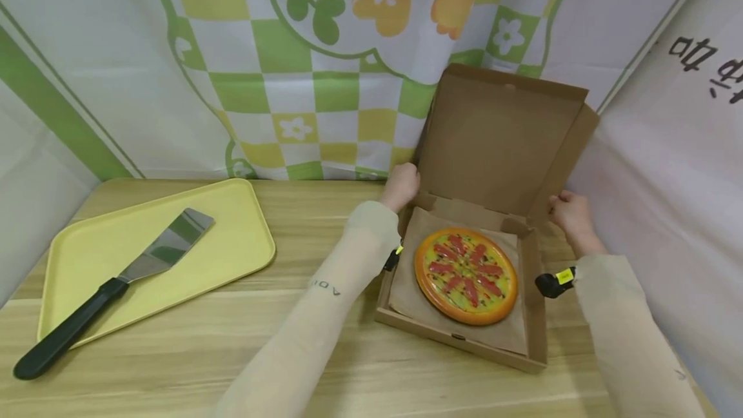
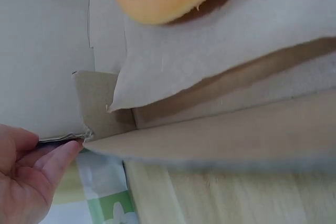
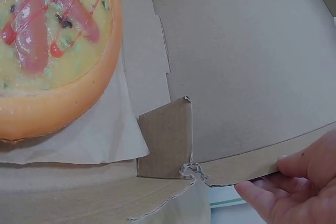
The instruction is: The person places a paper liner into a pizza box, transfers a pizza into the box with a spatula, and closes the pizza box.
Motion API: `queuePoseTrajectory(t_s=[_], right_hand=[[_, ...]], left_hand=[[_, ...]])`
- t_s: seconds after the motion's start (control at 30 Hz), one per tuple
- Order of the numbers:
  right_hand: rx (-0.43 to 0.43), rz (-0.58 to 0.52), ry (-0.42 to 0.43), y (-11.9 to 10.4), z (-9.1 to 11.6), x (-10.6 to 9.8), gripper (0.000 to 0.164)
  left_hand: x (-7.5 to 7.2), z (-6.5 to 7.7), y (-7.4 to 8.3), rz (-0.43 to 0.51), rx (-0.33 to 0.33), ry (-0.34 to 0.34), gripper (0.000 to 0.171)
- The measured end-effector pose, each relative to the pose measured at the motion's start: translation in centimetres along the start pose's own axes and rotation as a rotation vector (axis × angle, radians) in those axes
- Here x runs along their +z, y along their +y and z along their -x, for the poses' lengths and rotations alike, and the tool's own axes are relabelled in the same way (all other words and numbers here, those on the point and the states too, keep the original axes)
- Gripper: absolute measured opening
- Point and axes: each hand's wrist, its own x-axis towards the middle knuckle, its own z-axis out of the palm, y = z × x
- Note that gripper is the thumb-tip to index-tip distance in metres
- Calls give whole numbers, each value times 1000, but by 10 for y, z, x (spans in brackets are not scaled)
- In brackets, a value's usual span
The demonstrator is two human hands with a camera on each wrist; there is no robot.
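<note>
A pizza (image 1: 466,276) with red strips on top lies on brown paper (image 1: 405,292) inside a cardboard pizza box (image 1: 542,334). The box lid (image 1: 499,140) stands raised at the back, leaning toward the curtain. At the lid's lower left edge, my left hand (image 1: 400,187) pinches the side flap; the left wrist view shows thumb and fingers (image 2: 60,162) on either side of the cardboard. My right hand (image 1: 571,215) pinches the opposite side flap (image 3: 241,166) near the lid's lower right corner. Beside each hand, the box's corner tab (image 3: 167,140) stands up.
On the left of the wooden table (image 1: 325,315) lies a yellow tray (image 1: 232,231). A metal spatula (image 1: 168,244) with a black handle rests across it, the handle extending past the tray's edge. A checked curtain (image 1: 336,95) hangs behind; a white wall (image 1: 667,211) stands close at right.
</note>
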Motion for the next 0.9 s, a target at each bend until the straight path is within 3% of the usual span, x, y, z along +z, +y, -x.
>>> queuePoseTrajectory(t_s=[0.23, 0.3, 0.6, 0.67, 0.8, 0.9], right_hand=[[7, -3, 2, -8, 2, -3, 27], [3, -2, 2, -11, 4, -4, 25], [5, 61, -38, -16, 13, -6, 32], [9, 76, -48, -16, 15, -7, 32], [-11, 129, -53, -16, 19, -8, 27], [-26, 166, -47, -14, 21, -8, 26]], left_hand=[[-15, -8, -2, 42, -1, -40, 33], [-25, -5, 1, 45, 14, -42, 32], [-106, 43, 38, 71, 57, -66, 27], [-122, 53, 47, 78, 41, -115, 28], [-136, 63, 53, 94, 36, -162, 28], [-130, 63, 48, 94, 65, -152, 28]])
